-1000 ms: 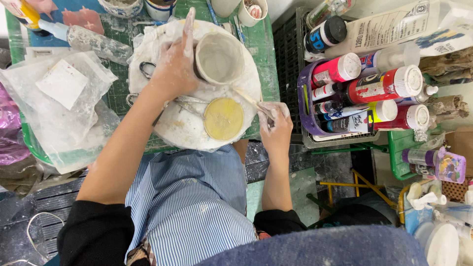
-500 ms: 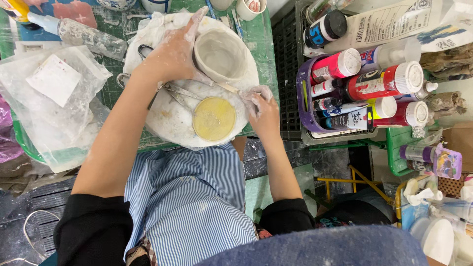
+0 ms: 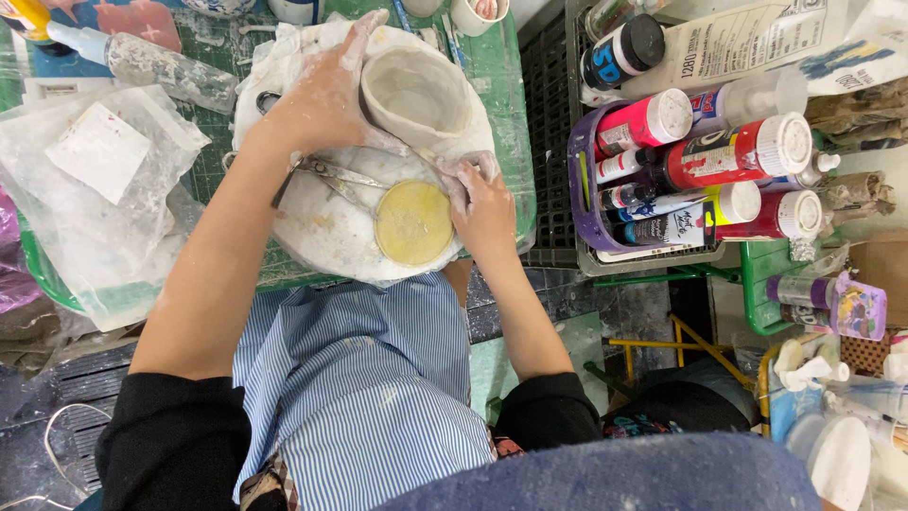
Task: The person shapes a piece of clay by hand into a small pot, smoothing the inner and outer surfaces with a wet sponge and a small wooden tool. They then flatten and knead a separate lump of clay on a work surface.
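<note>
A pale grey clay pot [image 3: 421, 95] stands on a round white board [image 3: 326, 232] on the green cutting mat [image 3: 501, 76]. My left hand [image 3: 326, 95], smeared with clay, cups the pot's left wall with the fingers spread. My right hand [image 3: 482, 203] rests at the pot's near right base, its fingers curled on the clay. A round yellow sponge [image 3: 413, 222] lies on the board just left of my right hand. Metal scissors [image 3: 331, 175] lie between my hands.
A clear plastic bag [image 3: 90, 189] lies at the left with a spray bottle [image 3: 156, 61] beyond it. At the right, a purple basket [image 3: 591, 203] holds several paint bottles [image 3: 738, 151]. Cups [image 3: 473, 14] stand at the far edge. My striped apron [image 3: 364, 388] fills the foreground.
My right hand has moved up and left from the board's right edge to the pot's base. My left hand stays on the pot. The view has shifted slightly.
</note>
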